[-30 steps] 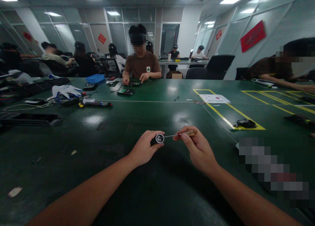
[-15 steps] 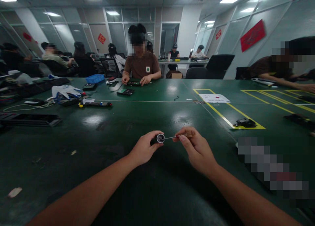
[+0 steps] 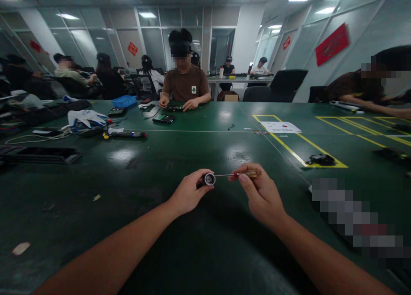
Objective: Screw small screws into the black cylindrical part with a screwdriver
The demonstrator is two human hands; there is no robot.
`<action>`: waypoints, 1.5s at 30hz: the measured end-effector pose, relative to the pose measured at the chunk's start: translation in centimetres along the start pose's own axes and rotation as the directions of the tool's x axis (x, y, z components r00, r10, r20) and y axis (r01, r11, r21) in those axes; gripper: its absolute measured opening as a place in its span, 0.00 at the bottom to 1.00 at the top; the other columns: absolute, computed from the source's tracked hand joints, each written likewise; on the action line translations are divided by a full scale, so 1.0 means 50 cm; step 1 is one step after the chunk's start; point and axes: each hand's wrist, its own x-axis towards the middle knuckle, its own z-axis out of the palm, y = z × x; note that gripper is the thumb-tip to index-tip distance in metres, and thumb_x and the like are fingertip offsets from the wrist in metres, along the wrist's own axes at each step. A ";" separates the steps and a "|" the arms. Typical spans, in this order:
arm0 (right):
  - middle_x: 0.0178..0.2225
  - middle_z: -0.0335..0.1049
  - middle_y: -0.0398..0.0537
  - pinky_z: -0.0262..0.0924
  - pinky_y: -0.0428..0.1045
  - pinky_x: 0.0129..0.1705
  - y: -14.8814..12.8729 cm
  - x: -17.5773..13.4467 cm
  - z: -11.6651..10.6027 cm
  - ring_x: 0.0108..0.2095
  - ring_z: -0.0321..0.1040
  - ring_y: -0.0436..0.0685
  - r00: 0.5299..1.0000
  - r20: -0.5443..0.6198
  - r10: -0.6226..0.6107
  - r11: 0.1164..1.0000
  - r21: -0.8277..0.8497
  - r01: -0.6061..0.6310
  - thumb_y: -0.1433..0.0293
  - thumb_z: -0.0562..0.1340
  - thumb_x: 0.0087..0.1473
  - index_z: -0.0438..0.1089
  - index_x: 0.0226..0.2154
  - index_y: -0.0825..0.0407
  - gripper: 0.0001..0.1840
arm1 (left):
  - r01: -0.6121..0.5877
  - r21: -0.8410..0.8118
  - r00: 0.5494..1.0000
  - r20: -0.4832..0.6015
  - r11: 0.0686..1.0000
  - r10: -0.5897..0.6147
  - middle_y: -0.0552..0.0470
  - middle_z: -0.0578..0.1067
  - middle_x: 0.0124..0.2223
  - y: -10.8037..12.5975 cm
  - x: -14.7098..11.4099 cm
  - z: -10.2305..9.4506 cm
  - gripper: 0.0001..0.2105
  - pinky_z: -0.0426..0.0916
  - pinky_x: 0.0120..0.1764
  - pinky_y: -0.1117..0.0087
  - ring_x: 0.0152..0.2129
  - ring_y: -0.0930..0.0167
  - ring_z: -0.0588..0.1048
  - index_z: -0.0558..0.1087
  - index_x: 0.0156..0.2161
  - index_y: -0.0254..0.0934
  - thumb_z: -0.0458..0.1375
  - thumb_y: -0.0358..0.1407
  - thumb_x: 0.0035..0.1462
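Between the thumb and fingers of my left hand (image 3: 188, 193) is a small dark cylinder (image 3: 209, 179) with a silver rim. Its open round end faces me, and small details show inside; what kind of part it is I cannot tell. My right hand (image 3: 261, 192) is closed on a screwdriver (image 3: 248, 174) with a clear amber handle and a red collar. The thin metal shaft points left, its tip at the right edge of the cylinder's rim. Both hands are held above the green table (image 3: 180, 252).
White-and-blue gloves (image 3: 86, 118) and a dark tool with a yellow end (image 3: 126, 135) lie at left. A blue basket (image 3: 124, 101) stands farther back. A co-worker (image 3: 184, 83) sits opposite, handling a circuit board. At right are a paper sheet (image 3: 281, 127) and a black part (image 3: 321, 159) within yellow tape.
The screwdriver has drawn back to the right and levelled out, its tip moving from inside the cylinder's mouth to the rim. More of its handle shows. My left hand has barely moved.
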 end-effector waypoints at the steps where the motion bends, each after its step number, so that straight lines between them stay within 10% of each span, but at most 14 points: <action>1: 0.37 0.78 0.47 0.68 0.52 0.42 0.000 0.000 0.000 0.39 0.77 0.57 1.000 0.003 -0.004 1.000 -0.006 0.004 0.62 0.56 0.67 0.66 0.45 0.47 0.08 | 0.001 -0.006 1.000 0.000 1.000 -0.001 0.50 0.77 0.50 0.000 0.000 0.000 0.17 0.70 0.55 0.62 0.48 0.67 0.76 0.72 0.52 0.40 0.62 0.29 0.57; 29: 0.38 0.76 0.46 0.68 0.52 0.44 0.015 0.001 0.004 0.40 0.77 0.56 0.999 0.018 0.037 0.990 0.137 -0.039 0.63 0.57 0.67 0.66 0.45 0.47 0.07 | 0.012 -0.052 1.000 0.008 0.999 -0.011 0.50 0.77 0.49 0.010 -0.001 -0.003 0.17 0.70 0.54 0.62 0.47 0.66 0.76 0.73 0.51 0.39 0.62 0.28 0.56; 45: 0.38 0.78 0.45 0.66 0.48 0.40 -0.009 -0.005 -0.004 0.38 0.77 0.54 0.994 0.073 -0.081 0.985 -0.149 0.091 0.69 0.57 0.66 0.65 0.46 0.47 0.06 | -0.006 -0.074 1.000 0.007 0.997 0.006 0.50 0.77 0.49 0.002 0.002 -0.002 0.17 0.69 0.55 0.60 0.47 0.66 0.76 0.73 0.51 0.40 0.63 0.29 0.56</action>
